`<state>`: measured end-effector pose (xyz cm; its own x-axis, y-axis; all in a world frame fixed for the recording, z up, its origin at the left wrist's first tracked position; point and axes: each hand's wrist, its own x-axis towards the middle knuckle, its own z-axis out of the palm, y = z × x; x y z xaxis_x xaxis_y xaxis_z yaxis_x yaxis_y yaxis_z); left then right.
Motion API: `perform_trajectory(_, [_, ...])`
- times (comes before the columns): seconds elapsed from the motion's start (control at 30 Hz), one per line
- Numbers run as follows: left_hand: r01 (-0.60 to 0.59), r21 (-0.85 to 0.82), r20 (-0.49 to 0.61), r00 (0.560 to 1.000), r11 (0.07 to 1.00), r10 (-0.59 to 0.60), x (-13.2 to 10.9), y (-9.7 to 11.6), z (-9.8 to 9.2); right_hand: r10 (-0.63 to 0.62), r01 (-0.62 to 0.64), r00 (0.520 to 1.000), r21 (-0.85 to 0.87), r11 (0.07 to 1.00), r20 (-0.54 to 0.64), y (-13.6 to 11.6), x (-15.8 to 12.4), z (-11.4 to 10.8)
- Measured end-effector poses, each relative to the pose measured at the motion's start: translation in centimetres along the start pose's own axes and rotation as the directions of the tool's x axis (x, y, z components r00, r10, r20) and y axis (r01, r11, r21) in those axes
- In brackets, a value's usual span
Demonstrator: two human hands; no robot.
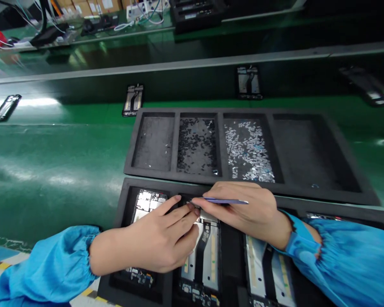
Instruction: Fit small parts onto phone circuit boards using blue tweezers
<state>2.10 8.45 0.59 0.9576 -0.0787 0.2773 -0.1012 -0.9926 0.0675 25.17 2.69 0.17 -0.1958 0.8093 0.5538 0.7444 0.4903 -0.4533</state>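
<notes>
My left hand [160, 238] lies over a black foam tray [121, 213] of opened phone frames. Its fingers press on the top of the middle phone frame [201, 256]. My right hand [246, 211] is closed in a pinch on blue tweezers [225, 201], whose tip points left at the top edge of that same frame, right by my left fingertips. A second phone frame [147, 200] shows left of my left hand, and a third [269, 264] lies under my right wrist. Both arms wear blue sleeves.
Behind the hands sits a black foam parts tray [307, 111] with compartments: one of small dark parts [196, 145], one of small silver parts [248, 149], the outer ones nearly bare. Phone frames [132, 100] [248, 82] [6, 107] ride a green conveyor belt. Cables and boxes lie beyond.
</notes>
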Motion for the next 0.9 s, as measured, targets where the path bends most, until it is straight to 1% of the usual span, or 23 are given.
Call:
perform_trajectory(0.07, [0.001, -0.002, -0.005, 1.0, 1.0, -0.001, 0.1, 0.0, -0.1, -0.015, 0.015, 1.0, 0.021, 1.0, 0.026, 0.1, -0.1, 0.1])
perform_trajectory(0.13, [0.016, -0.005, -0.004, 1.0, 1.0, -0.016, 0.1, 0.0, -0.3, -0.019, 0.018, 0.999, 0.034, 0.999, 0.027, 0.0, -0.1, 0.0])
perform_trajectory(0.2, [0.046, -0.005, 0.002, 0.999, 0.999, -0.045, 0.1, 0.0, -0.4, -0.005, 0.004, 1.0, 0.044, 0.999, 0.019, -0.1, 0.1, -0.8])
perform_trajectory(0.27, [0.094, -0.003, 0.0, 0.996, 0.996, -0.094, 0.0, 0.1, -0.5, 0.059, -0.059, 0.998, 0.029, 0.998, -0.012, 0.2, 0.6, -2.5])
perform_trajectory(0.33, [0.168, 0.002, -0.015, 0.986, 0.986, -0.168, -0.2, 0.2, -0.5, 0.143, -0.146, 0.983, -0.013, 0.989, -0.112, 1.0, 1.1, -5.0])
perform_trajectory(0.4, [0.268, 0.017, -0.02, 0.963, 0.963, -0.268, -0.4, 0.2, -0.3, 0.231, -0.245, 0.943, -0.031, 0.969, -0.241, 2.3, 1.3, -7.5])
perform_trajectory(0.43, [0.314, 0.027, -0.017, 0.949, 0.949, -0.313, -0.5, 0.2, -0.1, 0.268, -0.284, 0.925, -0.019, 0.959, -0.27, 3.1, 1.2, -8.5])
perform_trajectory(0.5, [0.379, 0.041, -0.009, 0.925, 0.924, -0.379, -0.7, 0.2, 0.3, 0.321, -0.326, 0.917, 0.018, 0.945, -0.236, 4.7, 0.5, -9.9])
perform_trajectory(0.53, [0.392, 0.041, -0.013, 0.92, 0.919, -0.392, -0.7, 0.1, 0.5, 0.32, -0.32, 0.928, 0.029, 0.947, -0.191, 5.5, -0.2, -10.1])
perform_trajectory(0.6, [0.39, 0.033, -0.025, 0.921, 0.92, -0.389, -0.8, 0.0, 0.8, 0.277, -0.278, 0.953, 0.011, 0.961, -0.125, 6.9, -1.7, -10.0])
perform_trajectory(0.7, [0.386, 0.012, -0.034, 0.922, 0.923, -0.385, -0.9, 0.0, 0.9, 0.232, -0.234, 0.969, -0.013, 0.972, -0.08, 8.1, -3.7, -9.1])
perform_trajectory(0.8, [0.42, -0.019, -0.026, 0.907, 0.907, -0.421, -0.9, 0.1, 1.0, 0.253, -0.254, 0.966, -0.008, 0.967, -0.055, 8.3, -4.4, -8.7])
perform_trajectory(0.9, [0.437, -0.035, -0.02, 0.899, 0.899, -0.438, -0.9, 0.2, 1.1, 0.242, -0.241, 0.97, 0.02, 0.97, -0.023, 7.9, -4.2, -8.6])
